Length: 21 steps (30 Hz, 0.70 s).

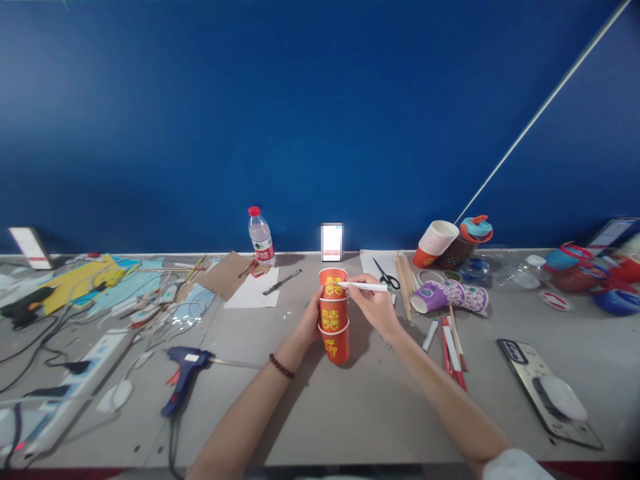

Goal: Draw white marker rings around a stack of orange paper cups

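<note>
Three red paper cups with yellow characters form a column in the middle of the table, each partly inside the one below. My left hand is closed around the column's left side, mostly hidden behind it; a beaded bracelet circles that wrist. Pinched in my right hand is a white marker pen, pointing left. Its tip is at the upper cup's yellow print, though I cannot tell whether it touches. Beyond the cups stands a phone with a lit screen.
A blue glue gun and a white power strip with cables lie left. Behind are a water bottle and white paper. To the right are scissors, stacked cups, purple cups and a phone.
</note>
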Tool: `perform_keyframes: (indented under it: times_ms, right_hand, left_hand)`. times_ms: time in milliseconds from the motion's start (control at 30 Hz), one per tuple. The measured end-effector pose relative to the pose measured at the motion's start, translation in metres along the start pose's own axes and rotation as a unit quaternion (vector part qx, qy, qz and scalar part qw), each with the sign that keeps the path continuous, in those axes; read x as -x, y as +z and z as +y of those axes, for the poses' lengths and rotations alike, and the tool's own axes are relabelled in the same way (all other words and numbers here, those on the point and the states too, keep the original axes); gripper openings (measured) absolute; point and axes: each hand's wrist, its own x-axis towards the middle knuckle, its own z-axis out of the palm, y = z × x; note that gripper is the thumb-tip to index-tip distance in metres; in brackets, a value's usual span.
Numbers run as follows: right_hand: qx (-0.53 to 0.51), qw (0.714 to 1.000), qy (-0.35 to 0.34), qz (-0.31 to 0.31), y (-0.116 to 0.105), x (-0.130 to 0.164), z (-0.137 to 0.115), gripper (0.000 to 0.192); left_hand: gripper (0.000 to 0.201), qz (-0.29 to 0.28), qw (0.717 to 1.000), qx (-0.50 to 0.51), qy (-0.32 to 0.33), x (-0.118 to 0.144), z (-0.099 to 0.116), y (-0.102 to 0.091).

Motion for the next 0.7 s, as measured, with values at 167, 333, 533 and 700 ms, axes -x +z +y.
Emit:
perform_keyframes:
  times_ms: [167,333,533,700]
  right_hand:
    - [-0.009,1.000,0.008,-0.005,0.0001,-0.0001,0.0002,0.021]
    - [-0.015,1.000,0.008,0.002,0.0003,-0.0006,-0.0018,0.020]
    - [-0.010,1.000,-0.003,0.006,-0.0011,-0.0014,-0.0001,0.020]
    - [0.015,1.000,-0.021,0.012,-0.0028,-0.0020,0.0007,0.013]
  left_hand:
    - [0.051,-0.001,1.000,-0.006,-0.008,-0.0007,-0.0003,-0.0012]
    - [0.051,-0.005,1.000,-0.006,-0.002,-0.0007,-0.0007,-0.0021]
    - [0.049,-0.010,1.000,-0.004,-0.006,-0.0005,0.0001,-0.0020]
    - [0.051,-0.005,1.000,-0.004,-0.017,-0.0015,0.0000,-0.0028]
